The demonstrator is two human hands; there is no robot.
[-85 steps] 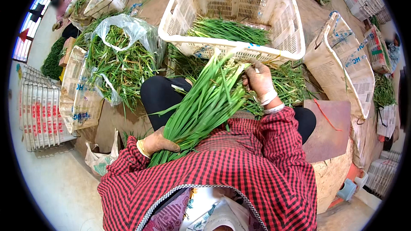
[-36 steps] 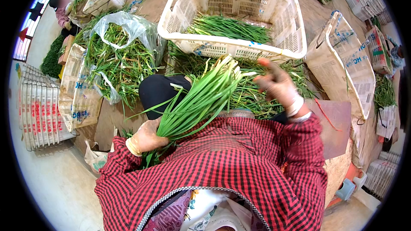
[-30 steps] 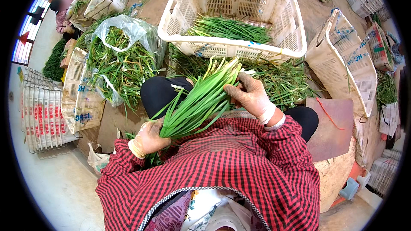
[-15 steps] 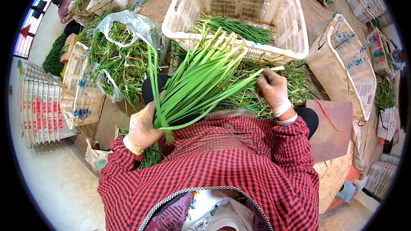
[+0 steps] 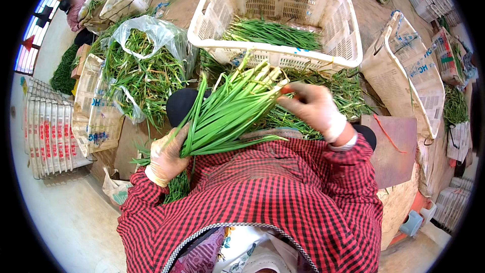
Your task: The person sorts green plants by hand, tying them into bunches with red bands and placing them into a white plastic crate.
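1. Green fills the middle of the head view: a bunch of leafy stalks [image 5: 232, 116] slants from the left hand [image 5: 169, 154], lower left of centre, up to pale stem ends in front of the white crate [image 5: 323, 59].
2. Handling, by my reading: light in the palm, limp and bendy along the leaves, firmer at those pale ends, perhaps slightly slick, and easily creased or bruised by a hard squeeze.
3. Best hold, I'd judge: a broad, gentle wrap around the leafy end, leaving the fanned stem ends free for fingertips.
4. Left hand now: fingers curled around the leafy end, thumb across the upper side, bunch clamped between, a few blades poking out leftward beyond the hand.
5. Right hand [image 5: 313, 108], right of centre: thumb and forefinger bent toward each other right at the stem ends, with the bulk of the bunch to their left; whether a stalk is pinched there, I can't tell.
6. Upper centre, loose stalks [image 5: 273, 34] lie inside the crate.
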